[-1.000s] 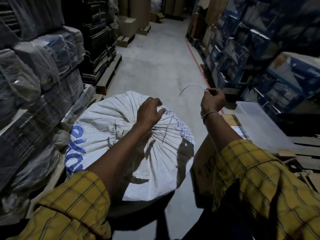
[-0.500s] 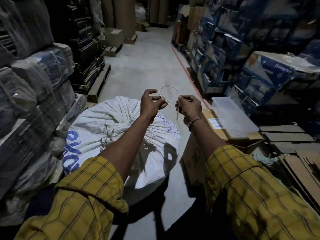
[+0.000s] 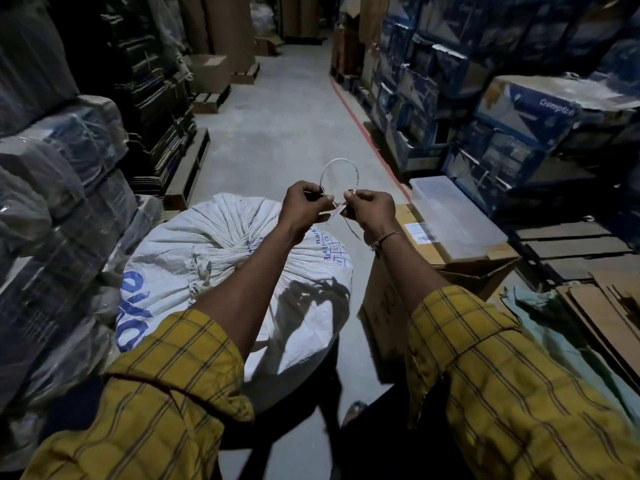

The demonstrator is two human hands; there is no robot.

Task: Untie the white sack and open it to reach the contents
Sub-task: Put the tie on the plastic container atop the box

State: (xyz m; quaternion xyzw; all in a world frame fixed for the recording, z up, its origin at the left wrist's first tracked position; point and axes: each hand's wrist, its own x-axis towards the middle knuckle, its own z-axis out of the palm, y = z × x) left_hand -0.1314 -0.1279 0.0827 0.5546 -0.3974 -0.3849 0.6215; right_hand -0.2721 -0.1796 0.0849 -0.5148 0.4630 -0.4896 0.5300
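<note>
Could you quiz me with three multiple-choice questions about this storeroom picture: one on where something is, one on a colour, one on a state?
1. Where is the clear plastic tub?
A. on a cardboard box
B. on the sack
C. on the floor

2. What colour are the sleeves?
A. red
B. yellow checked
C. plain white

3. How is the string?
A. wound round the sack
B. lying on the floor
C. looped between both hands

Answers: 1 A, the tub rests on the box right of the white sack. 2 B, both forearms show it. 3 C, left hand and right hand pinch its ends.
</note>
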